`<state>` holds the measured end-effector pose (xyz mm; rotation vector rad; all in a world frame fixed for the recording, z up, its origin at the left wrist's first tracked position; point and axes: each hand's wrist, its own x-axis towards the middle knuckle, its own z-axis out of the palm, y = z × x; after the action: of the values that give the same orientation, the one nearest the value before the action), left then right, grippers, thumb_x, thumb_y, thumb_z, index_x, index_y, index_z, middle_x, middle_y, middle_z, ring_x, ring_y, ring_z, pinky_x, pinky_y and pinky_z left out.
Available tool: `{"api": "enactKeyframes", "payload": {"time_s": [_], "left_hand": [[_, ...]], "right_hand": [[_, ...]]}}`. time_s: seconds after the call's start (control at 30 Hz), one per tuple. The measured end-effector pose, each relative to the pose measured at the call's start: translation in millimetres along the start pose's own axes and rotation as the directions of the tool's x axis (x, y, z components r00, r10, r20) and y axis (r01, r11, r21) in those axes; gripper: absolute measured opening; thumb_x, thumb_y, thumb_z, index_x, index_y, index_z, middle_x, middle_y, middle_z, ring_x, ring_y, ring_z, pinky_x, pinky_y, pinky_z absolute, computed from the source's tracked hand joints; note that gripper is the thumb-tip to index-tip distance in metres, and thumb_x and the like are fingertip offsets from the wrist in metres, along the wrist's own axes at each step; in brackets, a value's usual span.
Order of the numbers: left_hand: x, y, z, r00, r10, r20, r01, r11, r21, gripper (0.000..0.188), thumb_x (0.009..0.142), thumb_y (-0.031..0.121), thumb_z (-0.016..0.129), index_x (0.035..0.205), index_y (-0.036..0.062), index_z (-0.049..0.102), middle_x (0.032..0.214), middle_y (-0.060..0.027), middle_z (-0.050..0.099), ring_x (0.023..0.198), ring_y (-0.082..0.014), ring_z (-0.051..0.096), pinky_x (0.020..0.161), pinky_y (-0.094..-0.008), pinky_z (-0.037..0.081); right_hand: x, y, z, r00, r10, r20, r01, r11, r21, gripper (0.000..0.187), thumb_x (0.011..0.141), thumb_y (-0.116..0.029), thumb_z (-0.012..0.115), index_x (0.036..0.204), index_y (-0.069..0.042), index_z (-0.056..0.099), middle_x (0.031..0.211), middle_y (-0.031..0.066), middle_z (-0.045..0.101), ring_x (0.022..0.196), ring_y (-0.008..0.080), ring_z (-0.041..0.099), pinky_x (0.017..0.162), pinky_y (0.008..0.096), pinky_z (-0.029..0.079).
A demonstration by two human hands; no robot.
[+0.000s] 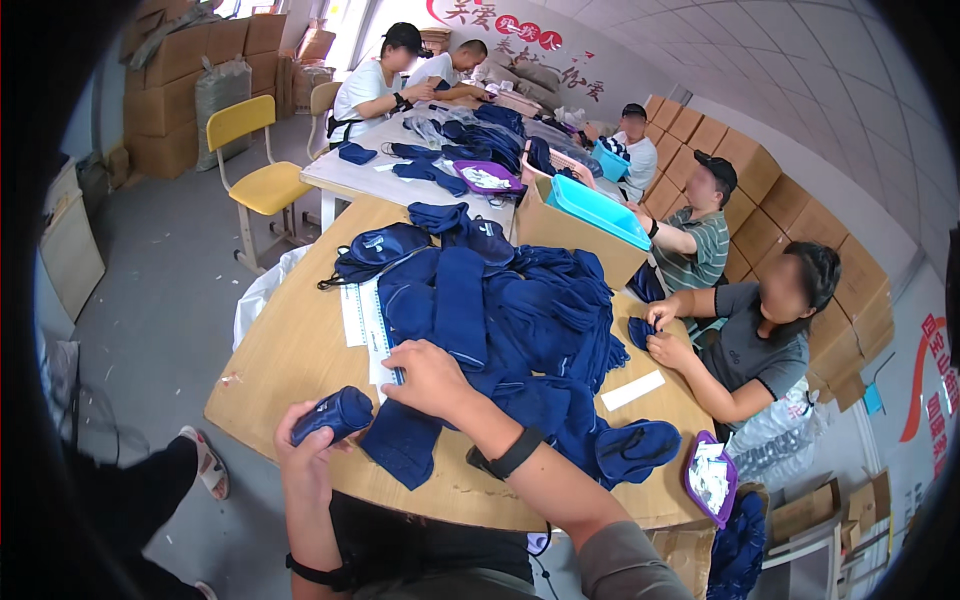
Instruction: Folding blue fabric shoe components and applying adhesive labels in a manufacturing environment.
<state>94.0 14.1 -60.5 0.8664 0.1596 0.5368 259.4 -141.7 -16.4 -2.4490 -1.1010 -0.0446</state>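
Note:
Near the table's left front edge, my left hand [305, 455] is wrapped round a small rolled navy fabric bundle [335, 415]. To the right of it, my right hand [432, 378] reaches over the cloth, its fingertips pinched at the lower end of a white paper strip [373, 325] with blue print. A second white strip [352, 316] lies beside that one. Navy fabric pieces [540, 310] form a large heap beyond my right hand. One flat navy piece [402, 445] lies between my hands. At the far left of the heap sits a navy drawstring pouch [385, 250].
On the right, a co-worker's hands [668, 330] hold a navy piece by a blank white strip [633, 390]. A purple basket [712, 480] of small white labels stands at the right edge. Beyond the heap are a cardboard box [570, 235] with a blue tray [600, 212] and a yellow chair [265, 185].

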Motion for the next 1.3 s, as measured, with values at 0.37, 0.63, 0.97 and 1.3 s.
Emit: {"api": "enactKeyframes", "payload": {"time_s": [0.37, 0.63, 0.97, 1.3], "left_hand": [[-4.0, 4.8, 9.2, 1.000, 0.022, 0.001, -0.022, 0.999, 0.033, 0.047, 0.075, 0.011, 0.072, 0.117, -0.0009, 0.053, 0.100, -0.0181, 0.066, 0.076, -0.0296, 0.070, 0.059, -0.0335, 0.056], [-6.4, 8.5, 12.7, 0.999, 0.025, -0.024, -0.025, 1.000, -0.001, 0.039, 0.072, 0.006, 0.071, 0.107, -0.0045, 0.058, 0.092, -0.0185, 0.066, 0.075, -0.0283, 0.070, 0.062, -0.0327, 0.058], [-4.6, 0.1, 9.0, 0.999, 0.035, -0.014, -0.034, 0.997, 0.071, 0.048, 0.076, 0.011, 0.070, 0.119, -0.0019, 0.055, 0.107, -0.0162, 0.064, 0.089, -0.0269, 0.068, 0.065, -0.0337, 0.058], [-2.1, -5.2, -0.8, 0.999, 0.015, 0.030, -0.018, 0.994, 0.110, 0.054, 0.078, 0.012, 0.070, 0.126, -0.0027, 0.049, 0.106, -0.0183, 0.062, 0.080, -0.0279, 0.069, 0.065, -0.0309, 0.055]], "right_hand": [[-2.8, -0.6, 1.3, 0.999, -0.006, 0.040, 0.006, 1.000, -0.005, 0.032, 0.076, -0.028, 0.076, 0.100, -0.007, 0.074, 0.116, 0.0131, 0.066, 0.110, 0.0293, 0.061, 0.094, 0.0386, 0.049], [-4.6, -19.5, 9.9, 1.000, 0.001, 0.011, -0.001, 0.999, -0.044, 0.053, 0.078, -0.030, 0.076, 0.123, -0.003, 0.063, 0.120, 0.0186, 0.058, 0.113, 0.0333, 0.054, 0.098, 0.0385, 0.046], [-2.3, -7.9, 17.8, 0.991, -0.101, -0.089, 0.095, 0.993, -0.070, 0.032, 0.075, -0.022, 0.072, 0.102, -0.005, 0.070, 0.102, 0.0134, 0.067, 0.099, 0.0322, 0.063, 0.086, 0.0422, 0.052], [0.4, -13.2, 12.2, 0.997, 0.021, -0.079, -0.027, 0.997, -0.069, 0.047, 0.075, -0.003, 0.063, 0.122, -0.003, 0.056, 0.089, 0.0199, 0.066, 0.086, 0.0380, 0.066, 0.072, 0.0474, 0.053]]}}
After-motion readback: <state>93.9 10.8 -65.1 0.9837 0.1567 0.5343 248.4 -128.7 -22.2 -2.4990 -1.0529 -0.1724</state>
